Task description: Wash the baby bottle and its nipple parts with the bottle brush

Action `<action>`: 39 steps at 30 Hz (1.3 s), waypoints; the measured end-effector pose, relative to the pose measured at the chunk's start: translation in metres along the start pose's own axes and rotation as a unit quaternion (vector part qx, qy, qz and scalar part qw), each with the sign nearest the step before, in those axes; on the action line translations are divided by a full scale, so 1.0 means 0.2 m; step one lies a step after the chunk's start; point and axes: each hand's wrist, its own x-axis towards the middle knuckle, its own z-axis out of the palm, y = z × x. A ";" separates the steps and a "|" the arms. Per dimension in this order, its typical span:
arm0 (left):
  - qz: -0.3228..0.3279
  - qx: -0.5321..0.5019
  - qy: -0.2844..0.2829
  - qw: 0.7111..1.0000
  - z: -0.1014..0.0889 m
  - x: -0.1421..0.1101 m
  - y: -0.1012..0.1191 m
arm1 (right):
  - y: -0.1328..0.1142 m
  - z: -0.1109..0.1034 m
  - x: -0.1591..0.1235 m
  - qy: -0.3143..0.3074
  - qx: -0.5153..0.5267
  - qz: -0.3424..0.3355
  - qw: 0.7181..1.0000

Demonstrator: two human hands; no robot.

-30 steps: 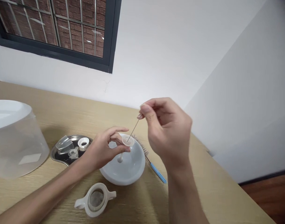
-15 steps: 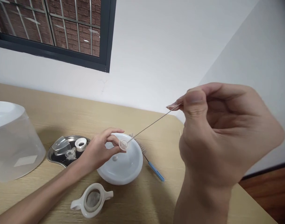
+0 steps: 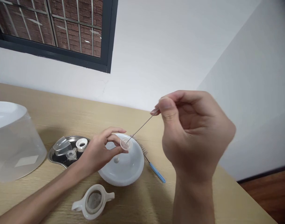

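Observation:
My left hand (image 3: 99,151) pinches a small clear silicone disc (image 3: 125,144) between thumb and fingers, just above a white round dome lid (image 3: 123,171) with a small knob. My right hand (image 3: 193,133) is raised to the right, its thumb and forefinger pinching a thin metal wire (image 3: 142,126). The wire slants down, and its tip meets the middle of the disc. Whether it passes through the disc is hidden.
A steel kidney dish (image 3: 52,157) holds clear and white bottle parts. A clear plastic dome cover (image 3: 14,149) stands at the left. Nearby on the wooden table (image 3: 51,113) lie a white two-handled strainer ring (image 3: 94,202) and a blue-handled bristle brush (image 3: 157,172).
My right hand swung far right, drawing the wire long, then came back left toward the disc. My left hand stayed nearly still, holding the disc.

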 end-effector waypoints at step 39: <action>-0.052 -0.116 0.028 0.992 -0.05 0.05 0.03 | 0.13 0.19 -0.10 -0.242 0.071 0.114 0.961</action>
